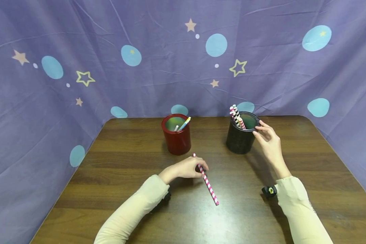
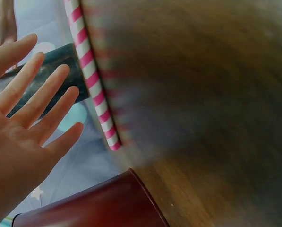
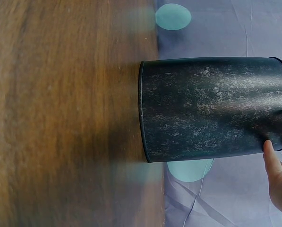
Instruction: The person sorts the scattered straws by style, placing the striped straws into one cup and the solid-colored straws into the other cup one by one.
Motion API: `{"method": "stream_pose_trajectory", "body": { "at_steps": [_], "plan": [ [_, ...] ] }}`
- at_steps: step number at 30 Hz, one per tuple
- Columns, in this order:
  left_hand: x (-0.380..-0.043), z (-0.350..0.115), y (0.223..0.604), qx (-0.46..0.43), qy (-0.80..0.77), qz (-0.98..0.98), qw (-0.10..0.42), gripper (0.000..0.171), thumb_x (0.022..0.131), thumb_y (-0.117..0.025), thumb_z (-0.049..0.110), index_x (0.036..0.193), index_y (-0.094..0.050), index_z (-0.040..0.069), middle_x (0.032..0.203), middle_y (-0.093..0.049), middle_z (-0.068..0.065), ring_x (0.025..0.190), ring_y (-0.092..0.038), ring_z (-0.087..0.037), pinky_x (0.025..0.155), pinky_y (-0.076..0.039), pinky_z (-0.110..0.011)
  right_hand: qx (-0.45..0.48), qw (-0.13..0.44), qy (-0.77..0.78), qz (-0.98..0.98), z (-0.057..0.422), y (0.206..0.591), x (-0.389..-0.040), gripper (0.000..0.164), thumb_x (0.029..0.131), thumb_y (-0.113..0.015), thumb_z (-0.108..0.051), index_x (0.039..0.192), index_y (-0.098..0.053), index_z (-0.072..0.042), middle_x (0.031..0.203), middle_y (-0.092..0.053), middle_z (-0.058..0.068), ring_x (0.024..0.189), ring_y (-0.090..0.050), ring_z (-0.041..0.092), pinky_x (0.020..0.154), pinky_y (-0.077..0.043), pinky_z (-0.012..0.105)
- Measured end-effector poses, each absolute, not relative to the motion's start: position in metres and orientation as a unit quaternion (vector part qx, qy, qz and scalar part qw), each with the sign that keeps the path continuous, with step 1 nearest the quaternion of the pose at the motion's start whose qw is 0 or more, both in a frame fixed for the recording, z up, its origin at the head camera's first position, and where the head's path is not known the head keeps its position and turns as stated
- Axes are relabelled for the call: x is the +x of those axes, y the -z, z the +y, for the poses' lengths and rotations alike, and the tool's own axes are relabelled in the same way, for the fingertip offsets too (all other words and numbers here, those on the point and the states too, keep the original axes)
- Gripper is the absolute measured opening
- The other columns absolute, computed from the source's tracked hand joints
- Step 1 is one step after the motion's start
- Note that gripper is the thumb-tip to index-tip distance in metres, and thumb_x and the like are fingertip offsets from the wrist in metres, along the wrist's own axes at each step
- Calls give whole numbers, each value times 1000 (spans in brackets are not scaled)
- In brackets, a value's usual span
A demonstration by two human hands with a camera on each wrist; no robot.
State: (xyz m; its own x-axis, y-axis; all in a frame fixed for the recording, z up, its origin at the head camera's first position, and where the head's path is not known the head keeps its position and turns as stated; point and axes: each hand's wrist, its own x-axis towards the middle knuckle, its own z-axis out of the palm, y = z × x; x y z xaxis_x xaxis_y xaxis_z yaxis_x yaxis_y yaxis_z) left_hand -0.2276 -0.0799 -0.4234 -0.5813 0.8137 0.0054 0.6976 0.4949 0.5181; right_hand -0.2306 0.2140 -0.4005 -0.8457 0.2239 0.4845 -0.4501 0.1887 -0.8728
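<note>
A pink-and-white striped straw [image 1: 211,193] lies slantwise on the table. My left hand [image 1: 190,167] is over its far half in the head view. In the left wrist view the left hand's fingers [image 2: 41,101] are spread and apart from the straw [image 2: 91,71]. At the right, a black can [image 1: 239,140] stands upright with several striped straws [image 1: 235,115] leaning inside. My right hand [image 1: 269,144] pinches the can's near right rim. Only part of the right hand [image 3: 277,179] shows in the right wrist view, a digit against the can [image 3: 207,109].
To the left of the black can stands a red can [image 1: 177,142], with a blue-and-yellow stick [image 1: 184,124] and a white one [image 1: 176,128] in it. Both cans sit near the back edge of the wooden table [image 1: 125,145]. A purple patterned curtain [image 1: 170,88] hangs behind.
</note>
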Motion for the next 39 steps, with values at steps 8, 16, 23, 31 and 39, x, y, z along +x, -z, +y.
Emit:
{"method": "stream_pose_trajectory", "body": {
  "at_steps": [8,16,23,31,39],
  "plan": [
    [-229,-80,428,444,-215,862,119,24,72,-66,8,97,-64,7,93,-60,-3,84,-55,-17,76,-41,-19,80,267,-631,-724,215,401,-231,23,81,-57,7,101,-53,17,126,-45,23,113,-49,25,91,-41,23],
    [-232,-77,430,449,-198,863,121,25,70,-71,10,95,-65,8,93,-60,-3,86,-54,-16,79,-40,-21,81,267,-632,-723,215,401,-231,23,81,-57,8,102,-52,17,127,-45,23,113,-48,26,91,-41,23],
    [-235,-75,434,456,-175,864,120,23,70,-73,10,92,-66,9,91,-60,-2,88,-54,-15,81,-40,-22,85,268,-633,-721,214,400,-231,23,81,-56,9,101,-52,18,127,-44,24,114,-47,28,93,-40,28],
    [-234,-74,438,443,-155,875,118,19,71,-73,12,89,-69,13,91,-56,1,90,-51,-12,82,-39,-22,84,266,-630,-725,214,400,-230,23,81,-56,8,102,-52,18,127,-44,24,115,-45,30,94,-39,31],
    [-235,-73,442,450,-158,873,102,12,69,-73,13,81,-69,15,86,-52,3,85,-47,-11,79,-37,-20,79,264,-636,-721,213,399,-230,24,81,-56,9,102,-52,18,127,-44,24,115,-46,29,94,-40,29]
  ]
}}
